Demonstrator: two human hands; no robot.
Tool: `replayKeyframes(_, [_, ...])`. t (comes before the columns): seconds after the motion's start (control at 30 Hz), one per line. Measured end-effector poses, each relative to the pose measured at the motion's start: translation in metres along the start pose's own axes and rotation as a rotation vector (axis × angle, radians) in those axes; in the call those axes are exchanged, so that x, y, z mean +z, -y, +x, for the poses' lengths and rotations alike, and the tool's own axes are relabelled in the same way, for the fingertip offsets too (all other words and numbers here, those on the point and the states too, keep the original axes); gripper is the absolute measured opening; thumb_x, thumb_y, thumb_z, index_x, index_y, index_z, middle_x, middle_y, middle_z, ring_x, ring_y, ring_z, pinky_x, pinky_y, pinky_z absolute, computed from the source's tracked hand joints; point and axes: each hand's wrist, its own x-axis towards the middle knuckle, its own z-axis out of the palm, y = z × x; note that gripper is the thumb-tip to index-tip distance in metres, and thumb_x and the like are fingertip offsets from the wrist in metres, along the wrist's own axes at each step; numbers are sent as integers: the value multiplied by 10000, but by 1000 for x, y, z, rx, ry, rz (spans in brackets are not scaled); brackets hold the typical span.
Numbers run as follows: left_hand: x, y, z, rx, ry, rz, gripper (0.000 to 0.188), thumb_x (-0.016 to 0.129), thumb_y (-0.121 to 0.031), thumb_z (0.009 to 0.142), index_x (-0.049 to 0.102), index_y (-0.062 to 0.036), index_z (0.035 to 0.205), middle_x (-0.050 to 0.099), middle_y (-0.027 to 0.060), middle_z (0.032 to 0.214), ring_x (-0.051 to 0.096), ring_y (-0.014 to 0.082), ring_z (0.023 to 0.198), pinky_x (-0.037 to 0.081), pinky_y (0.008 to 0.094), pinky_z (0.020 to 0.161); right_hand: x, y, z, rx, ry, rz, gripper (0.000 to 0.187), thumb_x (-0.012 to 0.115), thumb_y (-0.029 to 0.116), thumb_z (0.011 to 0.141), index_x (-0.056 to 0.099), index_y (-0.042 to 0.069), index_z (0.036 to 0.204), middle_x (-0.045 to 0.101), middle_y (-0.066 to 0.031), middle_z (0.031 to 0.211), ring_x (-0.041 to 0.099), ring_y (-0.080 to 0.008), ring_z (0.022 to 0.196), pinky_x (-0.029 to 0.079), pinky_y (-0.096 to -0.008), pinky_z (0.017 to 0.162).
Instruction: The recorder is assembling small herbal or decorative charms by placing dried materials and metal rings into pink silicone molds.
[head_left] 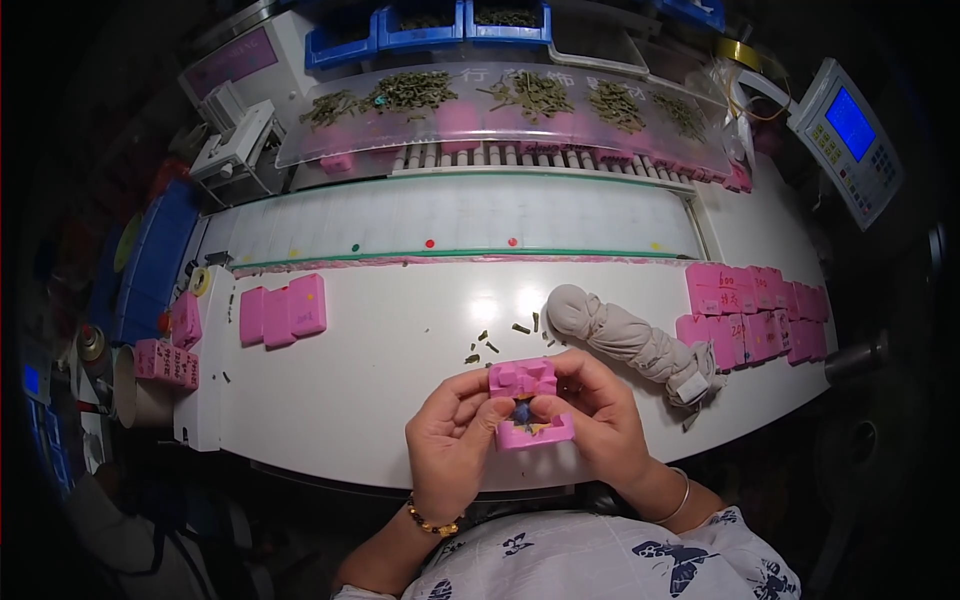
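Observation:
Both my hands hold a pink rubber mould [522,379] above the near part of the white table. It is spread apart, its upper half tilted away and its lower half nearer me. Between the halves, at my thumb tips, is a small dark blue piece [521,411], partly hidden. My left hand [448,432] closes round the mould's left side, fingers behind and thumb in front. My right hand [612,430] grips the right side in the same way. Just beyond the mould lie small dark green bits [485,348].
A wrapped grey cloth bundle [632,338] lies right of my hands. Pink blocks [285,311] stand at left, and more stacked pink blocks [735,312] at right. Behind runs a long glass-topped strip [450,215] below a clear shelf with green pieces. A keypad panel [850,140] stands far right.

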Motion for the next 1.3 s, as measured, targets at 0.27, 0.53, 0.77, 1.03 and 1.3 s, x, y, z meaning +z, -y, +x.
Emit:
replayKeyframes(0.27, [1,-4,4,-78,63,55,292,571,37,907,516,99,1187,638,159,1105,627,149,992,523,252,859,-9,8,5,67,42,-104,213,616,47,900,576,-17,1100,557,-34,1012,571,-79,909,481,-215,781])
replayKeyframes(0.53, [-4,0,6,-111,79,104,306,538,-12,943,515,92,1230,644,144,1088,621,141,989,519,247,830,-14,-5,8,154,46,28,242,596,104,927,569,4,1145,608,-23,969,560,-61,923,464,-226,809])
replayKeyframes(0.77, [-6,-4,5,-127,-25,83,336,480,-175,1002,541,78,1215,646,113,1057,610,119,929,503,241,808,1,9,8,83,59,9,320,619,140,922,531,16,1203,563,-7,1005,508,-52,844,429,-205,704])
replayKeyframes(1.03, [-4,6,-1,215,159,287,461,570,-304,951,493,70,1209,621,143,1099,618,164,990,490,289,876,-12,-1,9,-171,87,-321,288,774,136,748,618,64,979,556,-7,927,487,-69,785,367,-193,603])
replayKeyframes(1.3, [-6,5,-1,140,180,166,348,624,-182,922,491,51,1144,622,147,1103,614,160,1002,491,288,883,-15,15,16,-392,153,-598,286,805,150,709,646,74,934,557,14,803,497,-122,779,367,-267,653])
